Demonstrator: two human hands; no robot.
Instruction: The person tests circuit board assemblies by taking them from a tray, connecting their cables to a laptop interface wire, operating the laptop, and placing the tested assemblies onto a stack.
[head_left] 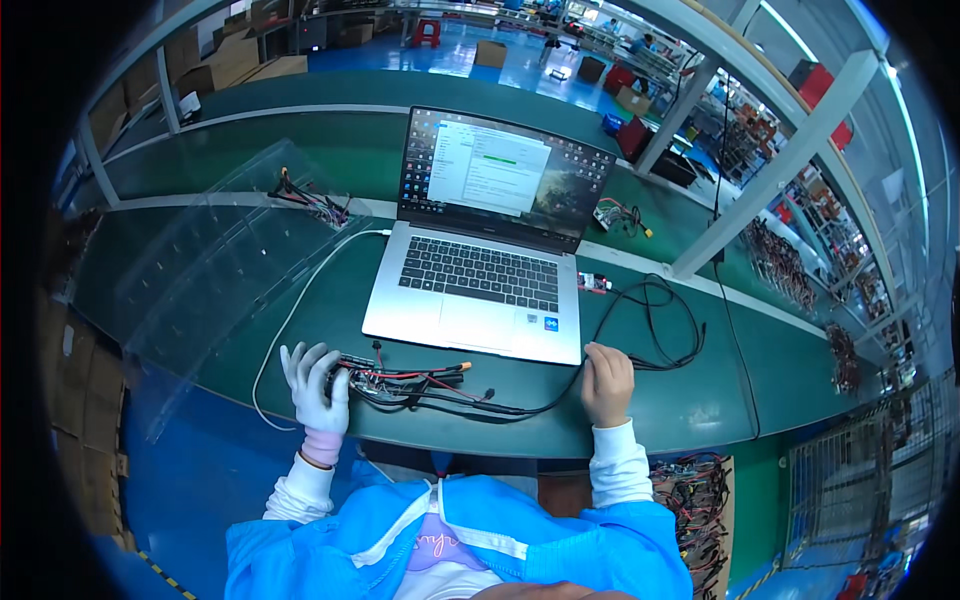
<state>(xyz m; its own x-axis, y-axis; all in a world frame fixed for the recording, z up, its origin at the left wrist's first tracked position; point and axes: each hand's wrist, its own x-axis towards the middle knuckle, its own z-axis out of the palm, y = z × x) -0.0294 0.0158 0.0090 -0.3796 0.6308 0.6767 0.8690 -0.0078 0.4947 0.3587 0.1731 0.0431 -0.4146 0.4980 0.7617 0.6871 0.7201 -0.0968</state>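
Observation:
My left hand [318,390], in a pale glove, is at the left end of a circuit board with wires [372,380]. Its thumb and index finger close on the board's edge while the other fingers spread away. Red and black leads trail right from the board, one ending in a yellow connector [464,366]. My bare right hand [608,384] is beside the front right corner of an open silver laptop [470,290]. Its fingers are drawn together on a black cable [545,408] that runs from the board's leads. A window with a green bar shows on the screen.
A clear plastic sheet [215,255] covers the bench's left side, with another wired board [315,205] at its far end. A white cord [300,310] curves from the laptop. Loops of black cable [690,350] lie right. Bundled boards [700,510] fill a box below; a metal post [770,165] stands right.

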